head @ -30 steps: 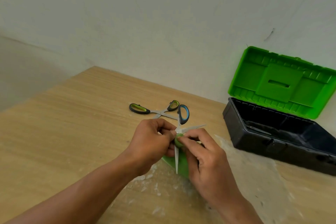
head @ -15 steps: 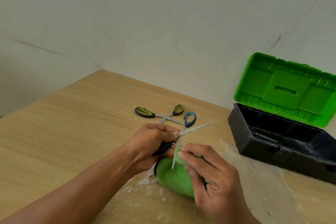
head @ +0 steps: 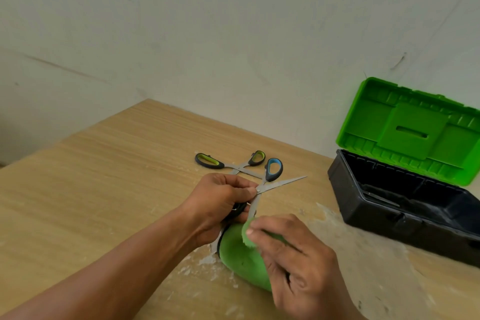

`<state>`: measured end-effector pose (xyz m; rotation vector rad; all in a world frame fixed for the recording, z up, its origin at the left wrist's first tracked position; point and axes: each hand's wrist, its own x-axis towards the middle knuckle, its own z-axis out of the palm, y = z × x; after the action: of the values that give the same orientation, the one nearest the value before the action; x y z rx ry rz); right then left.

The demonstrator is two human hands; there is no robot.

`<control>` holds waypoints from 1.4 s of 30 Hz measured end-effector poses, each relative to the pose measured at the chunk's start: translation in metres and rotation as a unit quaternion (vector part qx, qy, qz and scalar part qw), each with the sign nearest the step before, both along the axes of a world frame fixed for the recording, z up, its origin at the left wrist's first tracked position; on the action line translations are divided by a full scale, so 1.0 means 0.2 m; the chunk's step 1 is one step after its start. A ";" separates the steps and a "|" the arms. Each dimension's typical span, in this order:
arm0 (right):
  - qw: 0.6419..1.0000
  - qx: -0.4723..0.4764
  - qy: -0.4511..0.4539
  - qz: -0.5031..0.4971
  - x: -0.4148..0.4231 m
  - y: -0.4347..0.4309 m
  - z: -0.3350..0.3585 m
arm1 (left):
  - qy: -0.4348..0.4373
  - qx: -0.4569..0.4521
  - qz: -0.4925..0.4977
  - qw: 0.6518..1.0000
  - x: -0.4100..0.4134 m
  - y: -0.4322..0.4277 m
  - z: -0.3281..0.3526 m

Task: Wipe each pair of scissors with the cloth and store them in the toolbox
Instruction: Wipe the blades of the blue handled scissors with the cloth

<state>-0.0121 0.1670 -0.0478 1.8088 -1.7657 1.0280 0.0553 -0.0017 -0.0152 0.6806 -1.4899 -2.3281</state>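
Now the left grip (head: pixel 220 205) is clamped on the blue-handled scissors (head: pixel 280 183), whose blades are spread. Just below it, the right grip (head: pixel 298 262) pinches the green cloth (head: pixel 241 254) at the tip of the down-pointing blade. Beyond the left grip, green-handled scissors (head: pixel 233 163) lie on the tabletop (head: pixel 104 189). Well right of both grips, the toolbox (head: pixel 389 215) stands open, with a thin metal piece (head: pixel 381 199) inside.

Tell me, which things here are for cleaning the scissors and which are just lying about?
For the job: blue-handled scissors in the left hand; green cloth pinched by the right hand; green-handled scissors lying on the table; open toolbox.

Just lying about: white flakes on the table.
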 end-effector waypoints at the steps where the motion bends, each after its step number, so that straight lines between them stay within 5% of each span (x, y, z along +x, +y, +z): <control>1: 1.000 0.006 0.017 -0.025 -0.03 -0.01 0.00 | -0.004 -0.011 0.006 1.000 0.00 0.00 0.00; 11: 0.989 0.057 0.055 -0.126 -0.08 -0.02 0.00 | -0.016 -0.157 0.025 0.987 0.00 0.04 -0.02; 15: 0.993 0.080 0.063 -0.063 -0.04 -0.01 -0.02 | -0.021 -0.183 0.039 0.982 0.01 0.03 -0.02; 28: 0.982 0.100 0.069 -0.147 -0.05 -0.05 0.00 | -0.043 -0.207 0.060 0.976 -0.01 0.05 -0.04; 33: 0.991 0.108 0.057 -0.059 -0.01 -0.02 -0.02 | -0.030 -0.184 0.083 0.979 -0.01 0.02 -0.05; 38: 0.993 0.120 -0.009 0.004 -0.03 0.03 -0.02 | -0.018 -0.177 0.102 0.979 -0.01 -0.01 -0.05; 42: 0.993 0.073 -0.063 -0.062 -0.13 0.08 0.00 | 0.001 -0.162 0.116 0.980 0.00 -0.01 -0.03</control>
<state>-0.0372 0.1825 -0.0486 1.7263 -2.0497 1.0059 0.0551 -0.0030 -0.0211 0.7177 -1.6405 -1.8597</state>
